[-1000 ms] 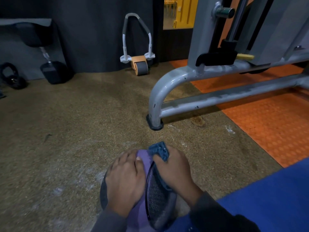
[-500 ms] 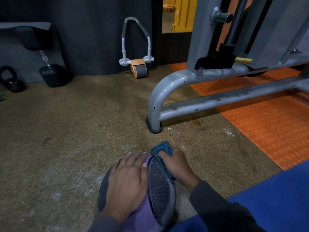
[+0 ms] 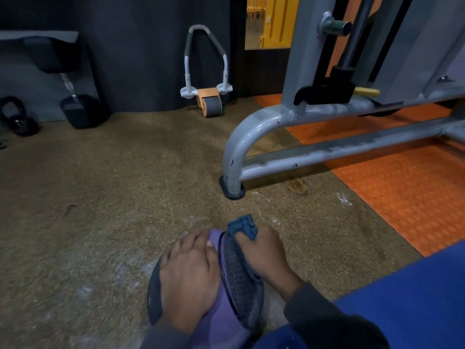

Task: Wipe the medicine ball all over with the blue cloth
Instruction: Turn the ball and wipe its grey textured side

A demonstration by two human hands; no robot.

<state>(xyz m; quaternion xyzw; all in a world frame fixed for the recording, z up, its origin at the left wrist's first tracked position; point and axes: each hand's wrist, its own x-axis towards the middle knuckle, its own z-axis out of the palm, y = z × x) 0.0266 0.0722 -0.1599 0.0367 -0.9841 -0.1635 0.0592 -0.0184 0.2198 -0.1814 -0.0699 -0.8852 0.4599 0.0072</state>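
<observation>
The medicine ball (image 3: pixel 227 321) sits on the floor (image 3: pixel 105 212) directly under both hands, close to the person's body. The left hand (image 3: pixel 187 280) lies spread flat over the ball's left upper side, fingers relaxed, steadying it. The right hand (image 3: pixel 268 255) curls round the blue cloth (image 3: pixel 243 226), bunching it against the ball's far right edge beside the dark textured panel.

To wipe well from here, the left hand should probably keep firm downward pressure so the ball cannot roll, while the cloth is drawn in overlapping strokes across the textured panel, where dirt likely lodges. The underside looks unreachable until the ball is turned.

Beyond the right hand stands the grey machine frame (image 3: pixel 236 157); farther off, past the left hand, an orange ab roller (image 3: pixel 210 102).
</observation>
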